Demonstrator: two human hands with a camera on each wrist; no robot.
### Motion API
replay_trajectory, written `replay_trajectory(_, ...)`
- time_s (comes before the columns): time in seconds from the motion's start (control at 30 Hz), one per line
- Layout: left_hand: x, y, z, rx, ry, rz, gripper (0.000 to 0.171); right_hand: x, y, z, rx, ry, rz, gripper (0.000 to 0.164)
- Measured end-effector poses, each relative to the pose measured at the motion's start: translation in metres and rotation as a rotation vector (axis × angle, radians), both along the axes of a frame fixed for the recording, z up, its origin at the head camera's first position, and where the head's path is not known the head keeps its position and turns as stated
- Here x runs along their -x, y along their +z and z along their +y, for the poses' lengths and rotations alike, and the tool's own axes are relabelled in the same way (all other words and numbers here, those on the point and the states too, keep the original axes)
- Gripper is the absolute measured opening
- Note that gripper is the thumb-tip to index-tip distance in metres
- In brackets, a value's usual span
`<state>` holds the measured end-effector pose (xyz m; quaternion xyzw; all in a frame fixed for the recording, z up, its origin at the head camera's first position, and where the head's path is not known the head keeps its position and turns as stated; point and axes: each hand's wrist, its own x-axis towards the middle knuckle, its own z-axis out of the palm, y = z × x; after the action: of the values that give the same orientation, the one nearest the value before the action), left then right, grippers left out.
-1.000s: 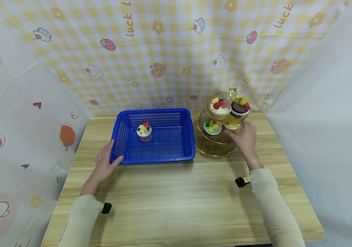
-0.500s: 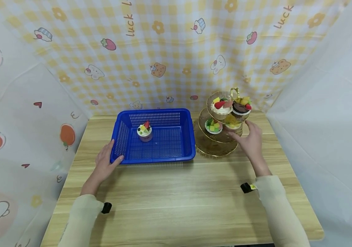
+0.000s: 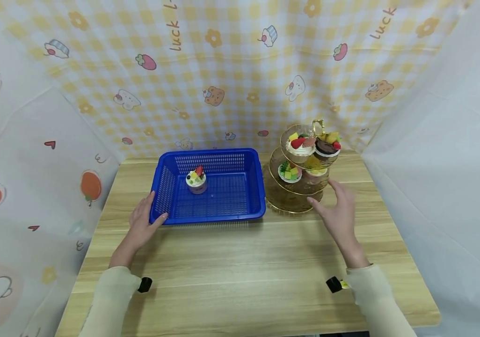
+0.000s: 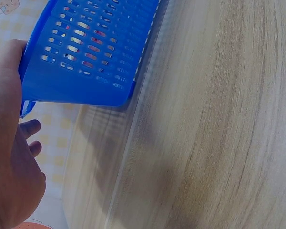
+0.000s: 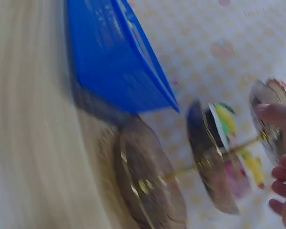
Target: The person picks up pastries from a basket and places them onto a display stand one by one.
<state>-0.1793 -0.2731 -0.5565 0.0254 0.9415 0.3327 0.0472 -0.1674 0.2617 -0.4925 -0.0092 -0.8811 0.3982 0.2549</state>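
A blue plastic basket [image 3: 210, 218] stands left of centre, and my left hand [image 3: 141, 217] holds its near left corner, thumb on the front side and fingers along the left. In the left wrist view, fingertips [image 4: 34, 149] show past the basket's corner. Inside the basket sits a toy dessert cup [image 3: 197, 182] topped with cream and fruit. My right hand [image 3: 337, 210] is beside the right edge of a three-tier stand [image 3: 290, 203], thumb and fingers apart, holding nothing. A pink cup with a yellow top [image 3: 316, 176] and a fruit-topped cup [image 3: 289, 173] sit on its middle tier.
The stand's top tier bears a cream dessert [image 3: 301, 147] and a chocolate dessert [image 3: 326, 149], with a gold handle [image 3: 318, 126] above. A patterned curtain [image 3: 240, 84] hangs behind the wooden table [image 3: 240, 276].
My right hand has drawn away from the pink cup on the middle tier, toward the near side, its thumb and fingers spreading. The left hand and basket have stayed in place.
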Motion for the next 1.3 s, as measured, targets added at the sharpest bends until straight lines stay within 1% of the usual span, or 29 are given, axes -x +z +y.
replay_trajectory(0.1,-0.001,-0.001,0.001,-0.003,-0.002,-0.007,0.089,-0.007,-0.006,-0.016,0.015,0.054,0.097,0.062)
replay_trajectory(0.2,-0.001,-0.001,0.002,-0.008,-0.003,-0.014,0.088,-0.010,-0.011,-0.037,0.021,0.148,0.156,0.057)
replay_trajectory(0.23,-0.001,0.000,0.002,-0.008,-0.002,-0.014,0.088,-0.009,-0.011,-0.044,0.025,0.180,0.149,0.056)
replay_trajectory(0.3,0.000,-0.001,0.002,-0.005,-0.002,-0.014,0.088,-0.006,-0.010,-0.059,0.019,0.233,0.106,0.055)
replay_trajectory(0.4,0.000,-0.001,0.002,-0.003,-0.002,-0.013,0.088,0.004,-0.002,-0.081,-0.002,0.300,-0.018,0.057)
replay_trajectory(0.47,0.001,-0.002,0.003,-0.002,-0.004,-0.012,0.088,0.013,0.006,-0.095,-0.030,0.353,-0.094,0.060)
replay_trajectory(0.6,0.002,-0.004,0.004,-0.010,-0.007,0.002,0.088,0.039,0.017,-0.124,-0.049,0.432,-0.190,0.065)
replay_trajectory(0.7,0.003,-0.005,0.004,-0.011,-0.011,0.013,0.087,0.059,0.021,-0.145,-0.079,0.461,-0.233,0.066)
replay_trajectory(0.8,0.003,-0.006,0.004,-0.010,-0.009,0.013,0.087,0.079,0.027,-0.164,-0.141,0.495,-0.282,0.070)
replay_trajectory(0.9,0.003,-0.005,0.004,-0.010,-0.007,-0.002,0.088,0.101,0.033,-0.181,-0.197,0.528,-0.362,0.074)
replay_trajectory(0.97,0.002,-0.003,0.004,-0.014,-0.008,-0.011,0.088,0.116,0.035,-0.193,-0.237,0.535,-0.419,0.076)
replay_trajectory(1.03,0.002,-0.003,0.003,-0.015,-0.010,-0.016,0.088,0.131,0.036,-0.206,-0.264,0.543,-0.465,0.078)
replay_trajectory(1.13,0.001,-0.002,0.000,-0.016,-0.004,-0.007,0.088,0.152,0.032,-0.225,-0.304,0.585,-0.498,0.078)
replay_trajectory(1.2,0.001,-0.003,-0.002,-0.025,-0.003,0.007,0.087,0.163,0.028,-0.235,-0.303,0.629,-0.515,0.077)
replay_trajectory(1.3,0.003,-0.004,-0.002,-0.040,-0.010,0.028,0.087,0.175,0.022,-0.245,-0.311,0.686,-0.536,0.075)
